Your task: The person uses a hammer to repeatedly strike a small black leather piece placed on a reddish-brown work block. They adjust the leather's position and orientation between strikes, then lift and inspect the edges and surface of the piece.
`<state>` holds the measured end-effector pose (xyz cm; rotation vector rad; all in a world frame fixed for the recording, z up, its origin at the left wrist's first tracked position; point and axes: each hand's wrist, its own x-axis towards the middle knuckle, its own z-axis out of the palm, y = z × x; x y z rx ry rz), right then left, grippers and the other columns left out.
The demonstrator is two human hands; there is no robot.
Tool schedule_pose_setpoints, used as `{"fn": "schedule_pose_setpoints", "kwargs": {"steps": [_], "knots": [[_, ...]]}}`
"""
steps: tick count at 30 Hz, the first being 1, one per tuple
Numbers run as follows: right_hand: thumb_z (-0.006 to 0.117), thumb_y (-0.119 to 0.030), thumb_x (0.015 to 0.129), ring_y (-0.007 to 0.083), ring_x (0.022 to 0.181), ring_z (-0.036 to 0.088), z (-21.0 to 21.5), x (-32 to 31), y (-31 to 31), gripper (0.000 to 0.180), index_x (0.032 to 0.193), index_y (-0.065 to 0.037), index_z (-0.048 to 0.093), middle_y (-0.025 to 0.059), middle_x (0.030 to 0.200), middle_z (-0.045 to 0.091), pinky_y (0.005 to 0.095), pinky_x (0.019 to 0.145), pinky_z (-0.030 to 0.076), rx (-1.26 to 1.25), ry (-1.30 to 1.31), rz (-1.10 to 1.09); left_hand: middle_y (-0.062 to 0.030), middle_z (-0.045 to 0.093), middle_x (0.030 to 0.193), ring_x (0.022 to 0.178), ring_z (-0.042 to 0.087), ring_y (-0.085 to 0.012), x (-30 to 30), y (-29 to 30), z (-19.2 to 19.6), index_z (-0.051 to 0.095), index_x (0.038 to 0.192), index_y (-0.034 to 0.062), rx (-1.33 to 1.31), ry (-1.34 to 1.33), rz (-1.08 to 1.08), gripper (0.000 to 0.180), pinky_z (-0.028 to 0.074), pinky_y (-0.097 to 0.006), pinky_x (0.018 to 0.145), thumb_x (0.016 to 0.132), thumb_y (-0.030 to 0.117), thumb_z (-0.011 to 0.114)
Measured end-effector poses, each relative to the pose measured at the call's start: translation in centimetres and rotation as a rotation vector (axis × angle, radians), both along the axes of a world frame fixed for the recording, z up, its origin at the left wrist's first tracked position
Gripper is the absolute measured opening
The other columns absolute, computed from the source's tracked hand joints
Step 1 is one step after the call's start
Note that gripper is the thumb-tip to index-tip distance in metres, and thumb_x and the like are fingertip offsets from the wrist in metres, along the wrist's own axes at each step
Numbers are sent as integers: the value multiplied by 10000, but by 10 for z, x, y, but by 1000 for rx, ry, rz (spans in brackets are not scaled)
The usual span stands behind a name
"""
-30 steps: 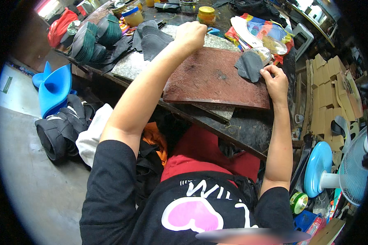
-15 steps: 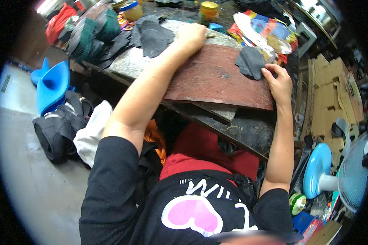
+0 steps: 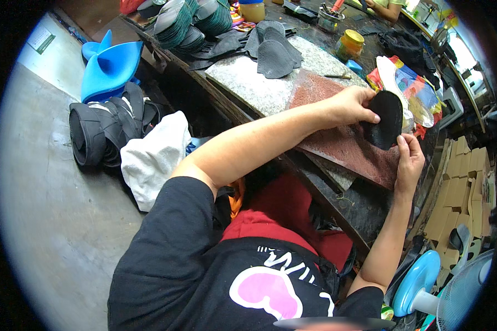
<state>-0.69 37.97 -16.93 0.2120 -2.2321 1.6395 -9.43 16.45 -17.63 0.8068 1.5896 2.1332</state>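
Observation:
Between both hands, above a reddish-brown board point(image 3: 337, 148), is a black, rounded, flat piece point(image 3: 388, 118) that looks like leather. My left hand point(image 3: 354, 106) pinches its left edge between thumb and fingers. At its lower right edge, my right hand point(image 3: 411, 160) grips it with thumb and fingertips. The board lies across a grey speckled slab point(image 3: 240, 83) on the workbench. Beyond my left forearm, several similar dark grey pieces point(image 3: 276, 55) lie in an overlapping pile on the slab. A thin stick-like tool point(image 3: 337, 76) rests near the board's far edge.
Stacks of dark green-edged pieces point(image 3: 176, 25) stand at the bench's far left. Behind my hands are a yellow-lidded jar point(image 3: 350, 44) and a colourful bag with a pale sole-shaped piece point(image 3: 391, 77). Cardboard point(image 3: 458, 182) and a fan point(image 3: 469, 292) stand right. Another person point(image 3: 389, 8) is at the far side.
My left hand has come right from the board's far left edge and taken hold of the black piece. The piece is lifted and turned. The whole view has swung.

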Motion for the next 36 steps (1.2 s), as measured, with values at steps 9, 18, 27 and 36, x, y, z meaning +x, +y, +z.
{"fn": "schedule_pose_setpoints", "kwargs": {"steps": [9, 18, 27, 36], "knots": [[631, -195, 953, 26, 650, 419, 5, 2, -10, 227, 853, 6, 660, -79, 710, 516, 208, 586, 336, 170, -25, -112, 33, 636, 774, 586, 519, -31, 17, -10, 21, 683, 1085, 53, -294, 55, -7, 300, 408, -189, 490, 870, 259, 724], [651, -162, 925, 18, 645, 449, 4, 3, -9, 224, 809, 28, 666, -76, 677, 530, 208, 579, 361, 1, -35, -69, 24, 655, 844, 612, 561, -33, 14, -16, 22, 647, 1137, 21, -264, -57, -113, 310, 449, -163, 535, 905, 227, 650], [619, -151, 956, 3, 686, 445, 11, 7, -11, 201, 848, 12, 668, -90, 752, 550, 186, 609, 355, -155, -46, 29, 51, 652, 922, 805, 560, -25, 25, -4, 26, 663, 1126, 82, -340, 30, -80, 294, 438, -211, 711, 930, 301, 643], [615, -150, 953, 7, 668, 441, 16, 8, -13, 209, 827, 12, 655, -88, 723, 537, 188, 602, 357, -205, -109, 42, 87, 607, 839, 723, 516, 0, 37, -4, 26, 665, 1041, 94, -247, -165, -96, 227, 383, -167, 614, 943, 295, 629]]}}
